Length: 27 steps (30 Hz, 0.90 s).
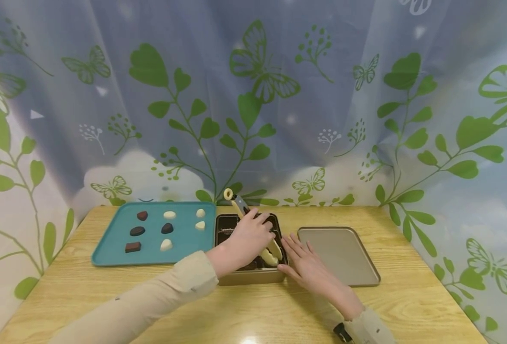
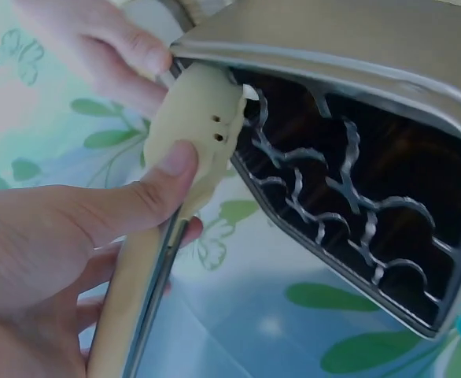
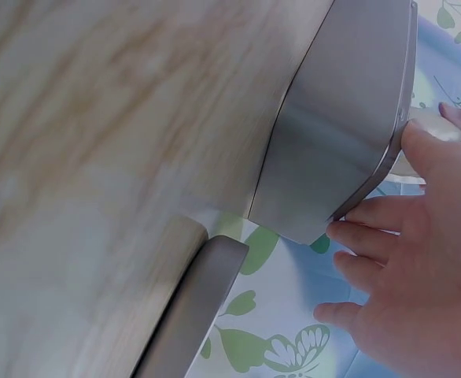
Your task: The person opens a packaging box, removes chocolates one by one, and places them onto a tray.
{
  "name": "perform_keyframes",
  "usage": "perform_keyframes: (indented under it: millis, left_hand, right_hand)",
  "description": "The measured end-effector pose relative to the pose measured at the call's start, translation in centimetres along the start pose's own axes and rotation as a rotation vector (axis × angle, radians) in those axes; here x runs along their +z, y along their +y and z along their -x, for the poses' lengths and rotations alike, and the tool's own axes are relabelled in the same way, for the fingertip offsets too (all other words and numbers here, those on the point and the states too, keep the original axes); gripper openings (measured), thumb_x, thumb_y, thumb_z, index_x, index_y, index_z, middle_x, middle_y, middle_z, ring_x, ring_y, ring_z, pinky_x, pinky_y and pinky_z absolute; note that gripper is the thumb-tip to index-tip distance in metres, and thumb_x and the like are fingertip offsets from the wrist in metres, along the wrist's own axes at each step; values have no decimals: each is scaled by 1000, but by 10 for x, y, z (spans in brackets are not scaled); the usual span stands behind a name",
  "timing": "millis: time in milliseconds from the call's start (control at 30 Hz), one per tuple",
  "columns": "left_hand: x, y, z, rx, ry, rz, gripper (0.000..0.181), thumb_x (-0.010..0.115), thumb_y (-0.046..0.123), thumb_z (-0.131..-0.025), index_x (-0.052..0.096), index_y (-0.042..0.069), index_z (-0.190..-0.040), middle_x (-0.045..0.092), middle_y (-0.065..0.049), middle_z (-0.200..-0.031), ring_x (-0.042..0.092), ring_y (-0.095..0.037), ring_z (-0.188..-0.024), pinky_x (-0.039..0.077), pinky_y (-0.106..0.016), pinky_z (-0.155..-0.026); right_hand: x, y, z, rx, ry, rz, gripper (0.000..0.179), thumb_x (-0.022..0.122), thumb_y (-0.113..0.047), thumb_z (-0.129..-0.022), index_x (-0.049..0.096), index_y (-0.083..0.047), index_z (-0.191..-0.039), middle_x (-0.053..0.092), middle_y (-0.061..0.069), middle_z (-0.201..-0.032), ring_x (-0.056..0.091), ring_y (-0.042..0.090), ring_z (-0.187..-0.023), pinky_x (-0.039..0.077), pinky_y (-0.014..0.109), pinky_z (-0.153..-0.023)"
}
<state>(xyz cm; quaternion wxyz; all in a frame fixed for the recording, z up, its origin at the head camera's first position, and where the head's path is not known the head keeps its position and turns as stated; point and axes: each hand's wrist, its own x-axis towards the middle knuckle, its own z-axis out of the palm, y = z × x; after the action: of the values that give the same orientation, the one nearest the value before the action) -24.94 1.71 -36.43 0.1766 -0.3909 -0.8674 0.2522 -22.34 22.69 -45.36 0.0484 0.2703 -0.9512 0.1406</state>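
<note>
My left hand [image 1: 253,234] grips cream-coloured tongs [image 2: 203,118], thumb on one arm and fingers on the other. The tongs slant down, their broad heads over the front right part of a bronze tin box [image 1: 249,277]. In the left wrist view, a small white piece [image 2: 250,92] shows at the edge of the heads; how it is held is hidden. Wavy dividers [image 2: 348,165] split the dark inside of the box into compartments. My right hand [image 1: 309,267] rests against the box's right side, fingers mostly straight and touching the rim.
Left of the box, a teal tray [image 1: 107,255] carries several dark and white chocolates [image 1: 167,228], spaced apart. A flat bronze lid [image 1: 339,255] lies to the right on the wooden table [image 1: 244,310]. A patterned curtain [image 1: 253,119] hangs behind.
</note>
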Motion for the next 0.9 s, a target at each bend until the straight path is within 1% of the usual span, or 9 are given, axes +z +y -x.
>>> perform_keyframes:
  millis: [67, 133, 267, 433, 600, 733, 900]
  left_hand:
    - [2, -4, 6, -27, 48, 23, 38, 82, 35, -85, 74, 37, -122, 69, 13, -122, 54, -17, -126, 41, -37, -105]
    - [5, -8, 12, -47, 82, 50, 44, 82, 41, -83, 72, 37, -126, 69, 14, -121, 54, -17, -122, 42, -37, -101]
    - [14, -12, 23, -81, 154, 121, 59, 81, 48, -75, 69, 36, -131, 69, 12, -121, 54, -18, -119, 42, -37, -97]
    - [23, -16, 33, -127, 267, 177, 56, 78, 50, -73, 71, 36, -127, 70, 12, -116, 56, -18, -115, 44, -36, -96]
    - [30, -25, 41, -180, 361, 216, 55, 80, 48, -74, 72, 32, -126, 71, 9, -114, 57, -19, -111, 46, -38, -95]
    - [36, -36, 51, -221, 404, 245, 54, 81, 44, -78, 73, 28, -128, 71, 5, -114, 56, -20, -103, 46, -39, -91]
    - [44, -54, 70, -281, 411, 297, 48, 81, 38, -82, 73, 26, -128, 71, 4, -115, 55, -22, -101, 45, -41, -89]
  right_hand:
    - [0, 0, 0, 2, 0, 3, 71, 53, -40, -105, 31, 4, -156, 28, 22, -162, 24, 41, -151, 20, 67, -117]
    - [1, -1, 0, 5, 1, 8, 71, 53, -40, -105, 31, 5, -156, 27, 22, -162, 24, 41, -151, 19, 67, -117]
    - [0, -2, 0, 10, 3, 19, 71, 54, -40, -105, 31, 5, -156, 26, 22, -162, 23, 40, -151, 19, 66, -117]
    - [0, -3, 0, 8, -4, 11, 71, 54, -39, -105, 31, 5, -156, 26, 22, -162, 23, 40, -151, 18, 66, -118]
    - [0, -3, -1, 9, -4, 9, 71, 53, -40, -105, 31, 5, -156, 25, 21, -163, 23, 40, -151, 18, 66, -118]
    - [0, -4, -1, 8, 0, 13, 71, 53, -40, -105, 30, 5, -156, 25, 20, -163, 22, 40, -151, 16, 65, -118]
    - [0, -5, 0, 8, 8, 18, 71, 54, -39, -105, 31, 5, -156, 25, 20, -162, 22, 39, -151, 16, 64, -119]
